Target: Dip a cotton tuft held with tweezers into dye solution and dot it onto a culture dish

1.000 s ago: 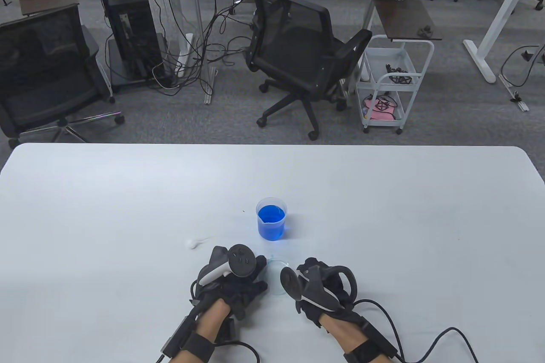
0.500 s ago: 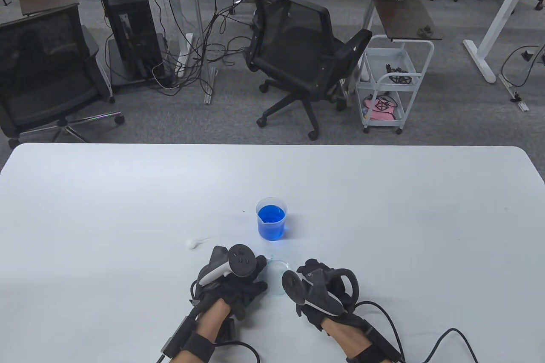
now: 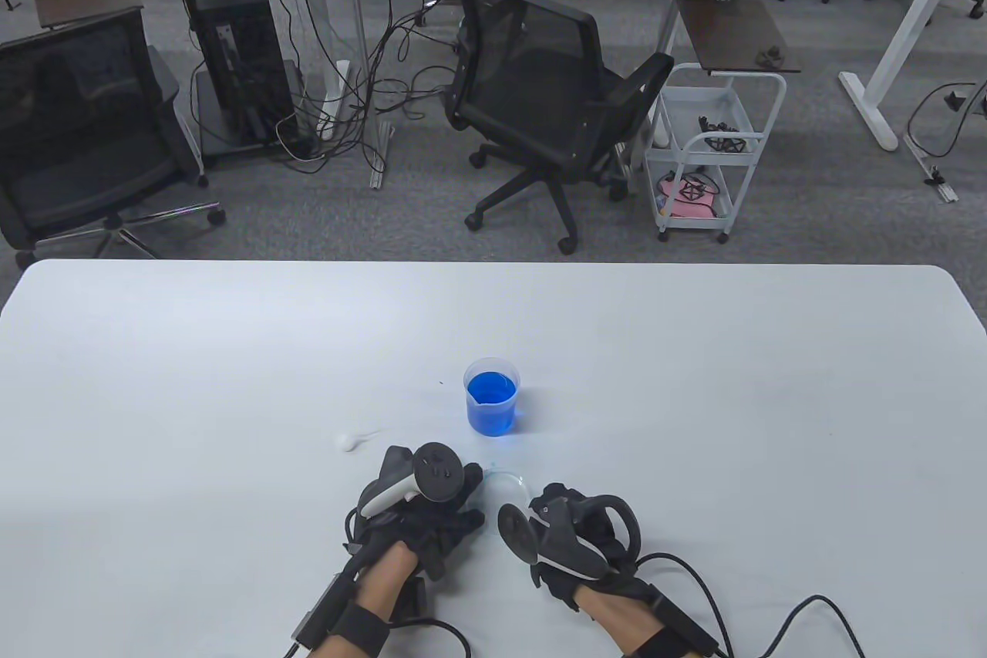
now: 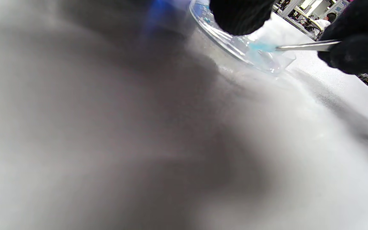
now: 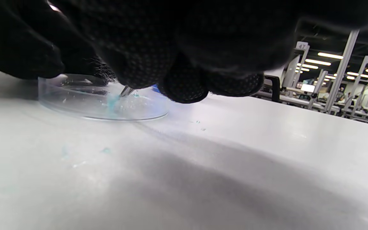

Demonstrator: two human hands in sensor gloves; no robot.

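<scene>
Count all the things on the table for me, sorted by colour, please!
Blue: 2, the beaker of dye and the dyed cotton tuft.
Clear: 1, the culture dish.
Silver: 1, the tweezers.
White: 1, the spare cotton tuft.
Total: 5.

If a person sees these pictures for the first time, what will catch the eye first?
First, the beaker of bright blue dye standing alone mid-table. Just in front of it, the two black-gloved hands, left hand and right hand, crowd a clear culture dish. In the wrist views, tweezers hold a blue-stained cotton tuft in that dish.
</scene>
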